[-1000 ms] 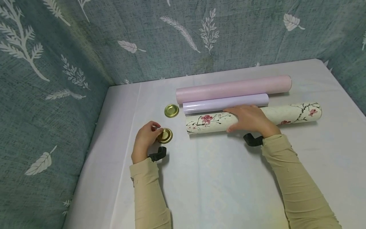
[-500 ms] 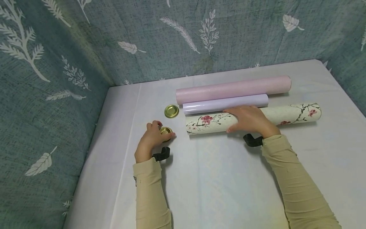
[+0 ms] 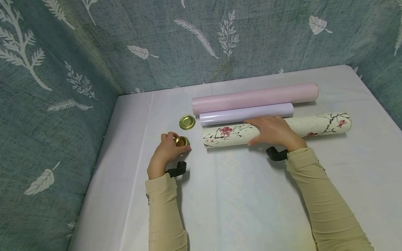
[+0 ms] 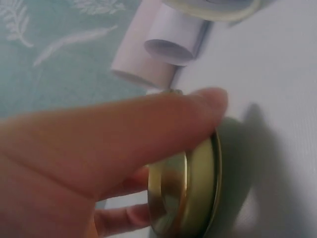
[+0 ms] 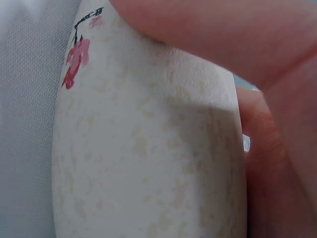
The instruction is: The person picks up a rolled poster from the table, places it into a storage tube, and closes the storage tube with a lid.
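Our left grip [image 3: 166,152] pinches a gold lid [image 3: 182,142], the second lid [image 3: 187,122] just beyond; our right grip [image 3: 272,130] holds the flowered roll [image 3: 306,127].

Left grip [image 3: 165,152] pinches, left thumb [image 4: 129,129] opposite its curled fingers [image 4: 124,218], sleeved left forearm [image 3: 166,212] behind it; right grip [image 3: 271,131] arches, right thumb [image 3: 255,140] apart from the other fingers [image 3: 255,121], right forearm [image 3: 325,198] slanting back rightward
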The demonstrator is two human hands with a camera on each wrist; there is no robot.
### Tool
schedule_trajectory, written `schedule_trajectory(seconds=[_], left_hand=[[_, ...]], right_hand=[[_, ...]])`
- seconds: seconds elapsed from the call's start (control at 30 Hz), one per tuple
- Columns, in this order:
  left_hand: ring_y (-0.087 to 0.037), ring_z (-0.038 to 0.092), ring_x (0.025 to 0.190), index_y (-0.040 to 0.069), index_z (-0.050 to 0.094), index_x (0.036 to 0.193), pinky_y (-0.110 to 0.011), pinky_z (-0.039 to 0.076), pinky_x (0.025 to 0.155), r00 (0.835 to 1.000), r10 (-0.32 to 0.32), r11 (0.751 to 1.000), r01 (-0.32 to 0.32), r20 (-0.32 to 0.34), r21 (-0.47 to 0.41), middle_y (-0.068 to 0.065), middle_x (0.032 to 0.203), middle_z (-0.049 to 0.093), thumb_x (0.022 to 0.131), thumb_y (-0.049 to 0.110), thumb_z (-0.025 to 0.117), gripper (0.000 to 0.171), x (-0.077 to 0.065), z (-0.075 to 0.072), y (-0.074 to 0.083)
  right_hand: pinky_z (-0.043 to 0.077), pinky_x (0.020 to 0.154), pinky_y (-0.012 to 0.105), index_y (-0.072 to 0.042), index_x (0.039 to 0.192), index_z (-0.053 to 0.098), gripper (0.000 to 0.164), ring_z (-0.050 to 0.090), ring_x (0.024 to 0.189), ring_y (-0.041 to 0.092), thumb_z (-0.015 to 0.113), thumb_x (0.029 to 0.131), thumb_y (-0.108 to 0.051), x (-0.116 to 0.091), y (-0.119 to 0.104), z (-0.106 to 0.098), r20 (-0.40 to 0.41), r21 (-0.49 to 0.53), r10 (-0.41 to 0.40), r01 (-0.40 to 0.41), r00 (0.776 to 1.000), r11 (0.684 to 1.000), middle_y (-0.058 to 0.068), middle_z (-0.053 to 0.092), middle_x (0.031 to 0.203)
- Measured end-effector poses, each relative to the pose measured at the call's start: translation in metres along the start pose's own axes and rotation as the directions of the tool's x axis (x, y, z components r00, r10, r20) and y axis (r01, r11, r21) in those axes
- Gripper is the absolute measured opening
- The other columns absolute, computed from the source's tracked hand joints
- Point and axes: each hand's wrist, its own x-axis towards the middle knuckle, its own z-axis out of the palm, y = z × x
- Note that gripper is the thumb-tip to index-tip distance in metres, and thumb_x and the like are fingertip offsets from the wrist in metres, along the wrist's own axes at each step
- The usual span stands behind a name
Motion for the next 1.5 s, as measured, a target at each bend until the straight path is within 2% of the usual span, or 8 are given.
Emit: schedule_trajectory(seconds=[0.3,0.57,0.77,0.9,1.03,1.17,1.27,1.5], left_hand=[[-0.025,0.039,0.113,0.006,0.033,0.125,-0.042,0.032,0.095,0.996,0.087,0.983,-0.080,0.034,-0.164,-0.011,0.123,0.036,0.075,0.045,0.065,0.070,0.005,-0.001,-0.004],[-0.028,0.043,0.106,0.015,0.028,0.135,-0.043,0.036,0.090,0.984,0.168,0.968,-0.153,0.060,-0.199,-0.013,0.120,0.038,0.077,0.041,0.066,0.075,0.003,-0.005,-0.001],[-0.027,0.050,0.097,0.024,0.024,0.139,-0.036,0.043,0.079,0.957,0.269,0.934,-0.233,0.105,-0.271,-0.010,0.119,0.036,0.077,0.037,0.068,0.078,0.003,-0.004,0.002],[-0.023,0.052,0.094,0.026,0.031,0.136,-0.033,0.044,0.076,0.951,0.286,0.915,-0.234,0.120,-0.328,-0.007,0.121,0.036,0.076,0.032,0.070,0.071,0.002,-0.003,0.000],[-0.020,0.054,0.099,0.022,0.037,0.133,-0.034,0.045,0.080,0.942,0.310,0.869,-0.226,0.129,-0.441,-0.003,0.124,0.038,0.077,0.027,0.070,0.065,0.000,-0.004,-0.002],[-0.022,0.054,0.099,0.014,0.034,0.134,-0.037,0.047,0.081,0.916,0.379,0.769,-0.231,0.134,-0.596,-0.008,0.126,0.040,0.080,0.017,0.068,0.064,0.001,-0.004,-0.004],[-0.023,0.055,0.097,0.009,0.032,0.134,-0.035,0.047,0.080,0.900,0.418,0.711,-0.239,0.125,-0.661,-0.013,0.123,0.043,0.081,0.011,0.066,0.064,0.001,-0.004,-0.007],[-0.022,0.056,0.093,0.005,0.036,0.127,-0.032,0.046,0.080,0.904,0.415,0.696,-0.242,0.105,-0.676,-0.013,0.117,0.048,0.081,0.012,0.066,0.056,0.001,-0.004,-0.010]], right_hand=[[0.029,0.090,0.049,-0.024,0.132,0.043,0.083,0.041,0.118,0.028,0.071,0.062,-0.057,0.001,-0.001,-0.001,0.011,-0.012,0.003,-0.002,1.000,1.000,0.003,0.047,0.130],[0.029,0.090,0.050,-0.023,0.132,0.043,0.082,0.041,0.119,0.028,0.071,0.062,-0.056,-0.001,-0.001,-0.001,0.010,-0.009,0.003,-0.003,1.000,1.000,0.004,0.047,0.130],[0.029,0.089,0.050,-0.022,0.132,0.044,0.082,0.042,0.118,0.028,0.072,0.062,-0.055,-0.001,-0.002,-0.001,0.006,-0.002,0.003,-0.003,1.000,1.000,0.004,0.048,0.129],[0.029,0.090,0.049,-0.022,0.132,0.044,0.082,0.042,0.118,0.028,0.071,0.062,-0.056,0.000,-0.001,-0.001,0.004,-0.003,0.000,0.000,1.000,1.000,0.003,0.048,0.129],[0.029,0.090,0.050,-0.023,0.132,0.044,0.082,0.041,0.118,0.028,0.071,0.062,-0.057,-0.001,-0.001,-0.001,0.003,-0.004,0.000,0.000,1.000,1.000,0.003,0.047,0.130],[0.030,0.089,0.050,-0.022,0.131,0.044,0.083,0.042,0.118,0.028,0.071,0.061,-0.058,-0.001,-0.001,-0.002,0.006,-0.008,-0.002,0.002,1.000,1.000,0.003,0.048,0.130],[0.030,0.089,0.050,-0.023,0.131,0.044,0.082,0.042,0.118,0.027,0.071,0.061,-0.057,0.000,-0.001,-0.001,0.004,-0.007,-0.004,0.004,1.000,1.000,0.002,0.048,0.129],[0.030,0.089,0.050,-0.022,0.131,0.044,0.083,0.043,0.117,0.027,0.071,0.061,-0.058,0.000,0.000,0.000,-0.002,-0.013,-0.007,0.007,1.000,1.000,0.003,0.048,0.128]])
